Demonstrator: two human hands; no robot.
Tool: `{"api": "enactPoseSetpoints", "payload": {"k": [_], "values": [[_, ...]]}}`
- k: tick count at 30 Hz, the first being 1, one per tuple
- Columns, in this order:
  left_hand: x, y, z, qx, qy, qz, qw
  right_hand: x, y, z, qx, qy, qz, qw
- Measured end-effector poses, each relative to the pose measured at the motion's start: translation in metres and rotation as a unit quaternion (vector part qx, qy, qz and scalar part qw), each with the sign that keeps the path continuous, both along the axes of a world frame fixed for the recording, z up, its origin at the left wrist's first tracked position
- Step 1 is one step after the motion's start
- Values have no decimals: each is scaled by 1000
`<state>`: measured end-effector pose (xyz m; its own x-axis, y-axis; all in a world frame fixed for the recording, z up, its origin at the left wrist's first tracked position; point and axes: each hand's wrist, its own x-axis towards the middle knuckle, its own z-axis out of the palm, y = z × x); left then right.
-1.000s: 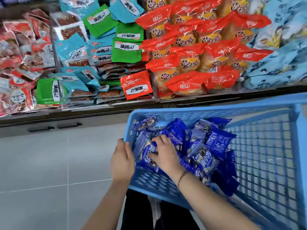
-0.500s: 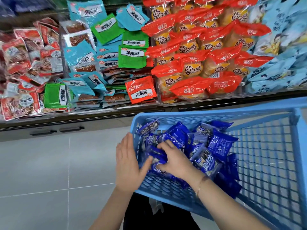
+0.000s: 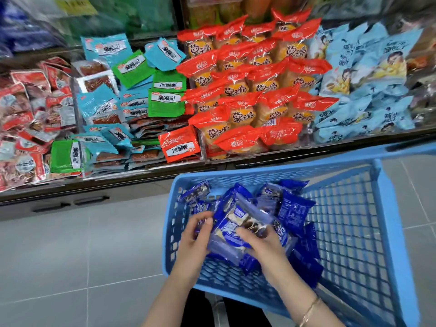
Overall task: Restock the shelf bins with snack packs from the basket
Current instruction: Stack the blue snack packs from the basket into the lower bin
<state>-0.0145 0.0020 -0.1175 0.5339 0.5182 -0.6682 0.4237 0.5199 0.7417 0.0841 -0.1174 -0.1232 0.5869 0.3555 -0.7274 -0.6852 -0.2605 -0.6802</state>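
Note:
A light blue plastic basket [image 3: 387,232] sits low in front of me, holding several dark blue snack packs [image 3: 293,214]. Both hands are inside its near left corner. My left hand [image 3: 194,241] and my right hand [image 3: 262,244] grip a bunch of blue packs [image 3: 232,232] from either side, fingers curled around it, lifted slightly off the basket floor. Beyond the basket, the shelf bins [image 3: 205,159] hold red-and-yellow packs [image 3: 247,90], teal and green packs [image 3: 132,90], and pale blue packs [image 3: 368,86].
A grey tiled floor [image 3: 82,256] lies left of the basket. Dark drawer fronts with handles [image 3: 70,204] run under the shelf. The far left bin holds red and white packs [image 3: 28,119]. The basket's right part has bare mesh floor.
Both hands have closed in on a bunch of blue packs and raised it slightly; my left hand moved from the basket rim into the basket. The view has tilted up toward the shelf.

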Motion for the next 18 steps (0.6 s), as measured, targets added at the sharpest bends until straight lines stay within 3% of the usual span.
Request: {"api": "enactPoseSetpoints", "payload": {"k": [2,4,9,11,15,18], "values": [[0,-8,0,-56,-36,-14,998,-1,-4,-4,71,113,-80,988],[-2,-9,-1,-102,-46,-13,994,3,-11,-6,98,151,-90,980],[-11,-2,-11,-116,-4,-79,990,14,-33,-15,73,253,-98,960],[-9,-5,-15,-137,-11,-79,987,16,-36,-20,43,230,-60,970],[2,-24,-16,-113,-9,-125,986,3,-24,-17,-62,54,120,989],[3,-30,-20,-82,18,-109,990,-6,-15,-23,10,127,80,989]]}}
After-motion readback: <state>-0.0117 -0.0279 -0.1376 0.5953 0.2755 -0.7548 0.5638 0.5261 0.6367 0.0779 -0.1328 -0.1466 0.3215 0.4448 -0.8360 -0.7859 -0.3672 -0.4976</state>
